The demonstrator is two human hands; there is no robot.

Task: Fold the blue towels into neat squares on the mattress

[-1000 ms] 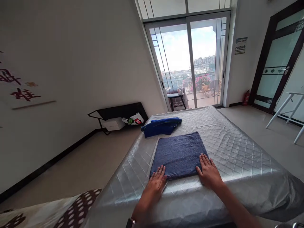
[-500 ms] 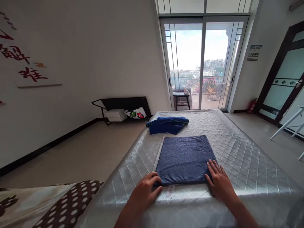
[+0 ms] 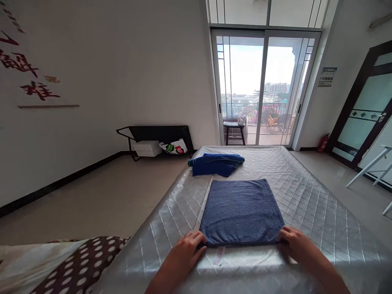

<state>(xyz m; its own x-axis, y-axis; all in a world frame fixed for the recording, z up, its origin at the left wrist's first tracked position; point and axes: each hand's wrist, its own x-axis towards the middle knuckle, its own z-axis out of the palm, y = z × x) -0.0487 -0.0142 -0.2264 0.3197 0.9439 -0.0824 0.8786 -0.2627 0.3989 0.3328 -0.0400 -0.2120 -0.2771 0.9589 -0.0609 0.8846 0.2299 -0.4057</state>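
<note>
A dark blue towel (image 3: 241, 212) lies folded into a flat square on a mattress with a silvery quilted cover (image 3: 309, 200). At its near left corner, my left hand (image 3: 187, 250) has curled fingers closed on the edge, the thumb lying low beside it. My right hand (image 3: 294, 241) is closed at the near right corner, fingertips bent over the edge and partly hidden. Farther up the mattress rests a loosely folded brighter blue cloth (image 3: 214, 164). A small pinkish label (image 3: 219, 255) shows just below the towel's near edge.
A brown polka-dot blanket (image 3: 88, 261) is at the lower left. Against the wall stands a black frame (image 3: 159, 134) with white boxes (image 3: 145, 148) and a printed bag (image 3: 175, 147). Beyond the mattress are glass sliding doors (image 3: 263, 90). White metal legs (image 3: 367, 167) stand at the right.
My right hand has gone from lying flat on the towel's right side to gripping its near right corner. My left hand stays at the left corner. The view has tilted slightly up.
</note>
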